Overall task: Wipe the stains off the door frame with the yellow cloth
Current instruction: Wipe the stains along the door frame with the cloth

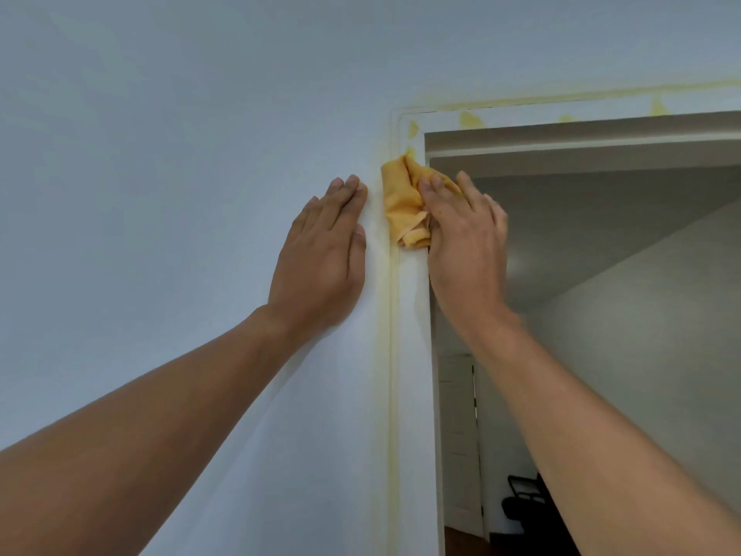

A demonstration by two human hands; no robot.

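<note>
Yellow cloth (403, 202): soft, light, bunches easily. Right hand (461, 234) presses it flat-fingered against door frame (413, 298); keep palm-wide hold. Left hand (320, 250) open, empty, beside frame.

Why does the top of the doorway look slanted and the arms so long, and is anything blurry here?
Head view: the wide-angle lens stretches the forearms and tilts the door frame; light is soft and even, no glare, with a faint shadow under the left hand; the right hand on the yellow cloth is slightly soft; the room beyond is dim and hazy.
</note>
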